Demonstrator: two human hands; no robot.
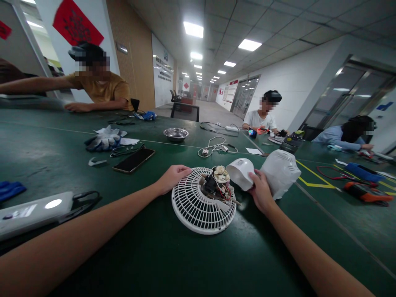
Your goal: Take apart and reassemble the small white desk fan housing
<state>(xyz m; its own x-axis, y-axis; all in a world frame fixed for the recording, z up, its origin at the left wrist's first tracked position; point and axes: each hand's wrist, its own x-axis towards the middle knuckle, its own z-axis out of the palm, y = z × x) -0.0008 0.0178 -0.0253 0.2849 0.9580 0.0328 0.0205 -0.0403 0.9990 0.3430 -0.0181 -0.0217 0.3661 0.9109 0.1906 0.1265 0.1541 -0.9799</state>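
A round white fan guard (193, 208) lies in front of me, with an exposed fan motor (213, 185), wires and a cream plastic part on it. My left hand (174, 178) is closed on the guard's left rim, fingertips over the edge. My right hand (261, 189) grips a curved white plastic motor cover (240, 172) by its right side, just beside the motor. Right behind that hand stands a larger white plastic housing (280, 173) with slots; whether the hand touches it I cannot tell.
Left are a phone (134, 160), gloves (107, 139) and a white power strip (37, 212). Beyond the guard are a metal bowl (175, 134) and a white cable (213, 146). An orange multimeter (366, 193) lies right. Several people sit around the green table (139, 255).
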